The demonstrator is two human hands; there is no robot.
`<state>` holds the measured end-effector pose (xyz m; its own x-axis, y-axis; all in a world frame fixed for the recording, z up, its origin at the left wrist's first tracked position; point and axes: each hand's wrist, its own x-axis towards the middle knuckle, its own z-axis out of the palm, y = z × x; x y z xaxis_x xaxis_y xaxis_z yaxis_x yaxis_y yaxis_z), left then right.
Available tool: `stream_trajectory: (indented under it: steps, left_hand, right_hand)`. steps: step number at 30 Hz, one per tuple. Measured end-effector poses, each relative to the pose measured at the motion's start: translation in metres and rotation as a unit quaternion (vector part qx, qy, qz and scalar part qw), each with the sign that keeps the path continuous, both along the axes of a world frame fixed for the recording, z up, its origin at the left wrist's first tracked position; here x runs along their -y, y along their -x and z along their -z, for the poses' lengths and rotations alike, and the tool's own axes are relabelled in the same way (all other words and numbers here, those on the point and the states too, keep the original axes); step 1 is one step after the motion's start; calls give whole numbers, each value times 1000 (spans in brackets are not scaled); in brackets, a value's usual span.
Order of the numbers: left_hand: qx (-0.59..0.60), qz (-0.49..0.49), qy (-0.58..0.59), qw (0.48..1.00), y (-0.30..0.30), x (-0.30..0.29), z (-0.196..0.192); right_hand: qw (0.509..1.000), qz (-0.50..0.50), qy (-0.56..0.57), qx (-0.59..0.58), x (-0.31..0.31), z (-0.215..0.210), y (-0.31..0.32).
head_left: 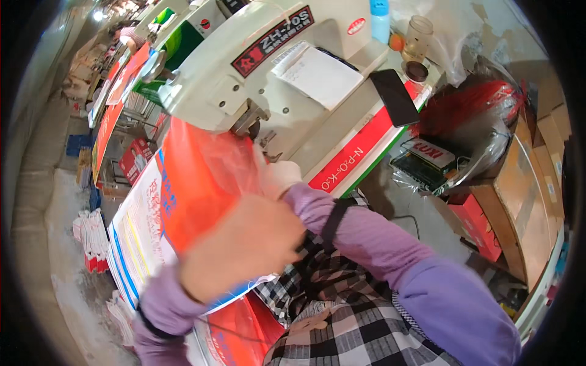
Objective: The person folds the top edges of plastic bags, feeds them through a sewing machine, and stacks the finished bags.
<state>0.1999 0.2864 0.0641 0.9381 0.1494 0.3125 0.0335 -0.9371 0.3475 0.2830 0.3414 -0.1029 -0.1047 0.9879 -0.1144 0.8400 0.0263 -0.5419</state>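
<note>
A large red and white printed plastic sack (204, 168) hangs over the front of a cream sewing machine (210, 79), its upper edge under the machine's metal needle and foot parts (249, 119). My right hand (279, 175), pale as if gloved, is at the red edge of the sack beside the foot. Its fingers look closed on that edge, though they are partly blurred. In front of the sack my left hand (244, 244) is smeared by motion. How its fingers lie, and whether they hold anything, does not show.
On the machine's bed lie a white notepad (320, 76) and a black phone (394, 97). A glass jar (417, 38) and a blue bottle (379, 21) stand behind. Cardboard boxes (513, 201) and a plastic-wrapped bundle (470, 110) crowd the right. Another red sack (244, 326) lies below.
</note>
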Motion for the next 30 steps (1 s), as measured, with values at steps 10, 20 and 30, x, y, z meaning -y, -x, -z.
stream_trajectory:
  steps: [10,20,30]
  left_hand:
    - [17,-404,283,869,51,71,50]
    - [-479,-191,29,857,-5,101,60]
    - [-520,-135,-43,842,67,-70,-88]
  right_hand:
    - [967,-32,23,-251,85,10,-34]
    - [998,22,13,-49,21,-27,-17]
    - [993,-31,32,109,30,20,1]
